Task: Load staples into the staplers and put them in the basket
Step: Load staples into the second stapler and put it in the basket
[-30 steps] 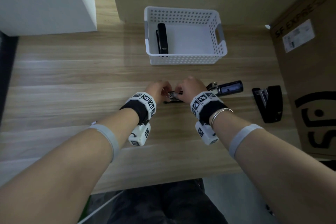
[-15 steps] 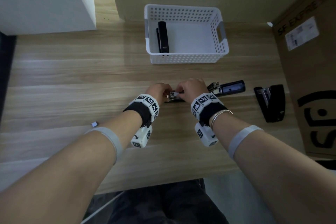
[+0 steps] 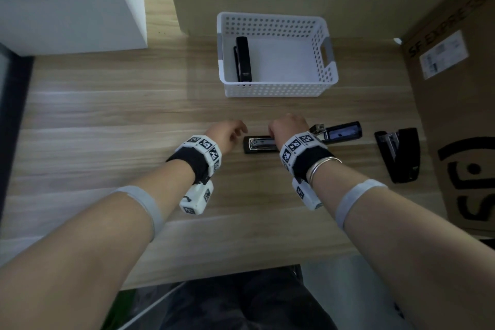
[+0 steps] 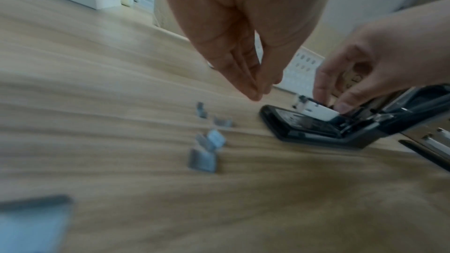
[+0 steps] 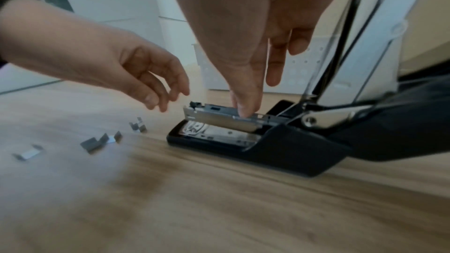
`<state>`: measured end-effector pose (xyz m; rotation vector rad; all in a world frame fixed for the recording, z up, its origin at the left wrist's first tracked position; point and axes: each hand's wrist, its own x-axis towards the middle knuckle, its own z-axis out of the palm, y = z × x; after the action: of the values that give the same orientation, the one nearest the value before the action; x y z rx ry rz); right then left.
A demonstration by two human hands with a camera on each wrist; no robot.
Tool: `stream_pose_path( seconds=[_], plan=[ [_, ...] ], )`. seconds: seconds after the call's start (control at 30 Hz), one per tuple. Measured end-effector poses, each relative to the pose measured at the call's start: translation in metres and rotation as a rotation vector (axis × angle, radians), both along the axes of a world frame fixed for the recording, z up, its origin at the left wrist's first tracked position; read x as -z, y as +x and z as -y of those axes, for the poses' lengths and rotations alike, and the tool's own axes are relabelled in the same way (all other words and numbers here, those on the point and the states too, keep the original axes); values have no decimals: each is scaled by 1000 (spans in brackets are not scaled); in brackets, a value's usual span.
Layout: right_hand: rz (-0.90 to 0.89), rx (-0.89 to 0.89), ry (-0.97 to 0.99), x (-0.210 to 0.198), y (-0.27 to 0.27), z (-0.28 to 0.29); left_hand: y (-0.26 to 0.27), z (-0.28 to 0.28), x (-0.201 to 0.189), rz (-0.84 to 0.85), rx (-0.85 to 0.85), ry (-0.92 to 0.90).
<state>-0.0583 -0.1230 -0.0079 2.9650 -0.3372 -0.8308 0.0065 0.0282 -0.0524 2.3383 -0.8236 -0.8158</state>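
A black stapler (image 3: 261, 145) lies on the wooden table, flipped open, its lid (image 3: 341, 131) folded back to the right. My right hand (image 3: 288, 128) is over it; thumb and fingers pinch the metal staple magazine (image 5: 219, 115) (image 4: 314, 110) from both sides. My left hand (image 3: 227, 133) hovers just left of the stapler, fingers loosely bent, holding nothing (image 5: 158, 91) (image 4: 255, 91). Short strips of staples (image 4: 207, 141) (image 5: 99, 140) lie scattered on the table below it. A white perforated basket (image 3: 325, 61) stands behind, with one closed black stapler (image 3: 243, 59) against its left wall.
A second black stapler (image 3: 399, 154) lies partly open at the right. A large cardboard box (image 3: 455, 88) borders the table's right side. A white cabinet (image 3: 67, 0) stands at the back left, a beige panel behind the basket. The table's front edge is near my body.
My left hand has let go of the stapler's front end and drawn back to the left. The right hand stays on the magazine.
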Motion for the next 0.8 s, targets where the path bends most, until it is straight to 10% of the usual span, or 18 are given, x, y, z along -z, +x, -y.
stream_pose_path(
  seconds=[0.8],
  plan=[
    [89, 44, 123, 2, -6, -8, -1, -36, 5, 100, 116, 160]
  ],
)
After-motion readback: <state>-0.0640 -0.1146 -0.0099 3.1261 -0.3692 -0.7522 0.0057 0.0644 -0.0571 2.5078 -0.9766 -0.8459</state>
